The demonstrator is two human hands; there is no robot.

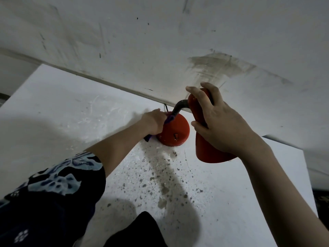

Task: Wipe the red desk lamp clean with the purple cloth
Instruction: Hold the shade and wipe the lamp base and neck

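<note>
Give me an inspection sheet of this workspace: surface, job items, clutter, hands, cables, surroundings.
Surface: white table, scratched, with brown specks and a stain in front of the lamp.
Job's things: red desk lamp, base standing on the table, shade on a black bent neck; purple cloth pressed on the base by the neck.
Clutter: nothing seen.
Hands: left hand holds the cloth against the base; right hand grips the shade.
Cables: thin black cord behind the base, running toward the wall.
Surroundings: scuffed white wall with a dark smear above the lamp; patterned dark sleeve on the left arm.
</note>
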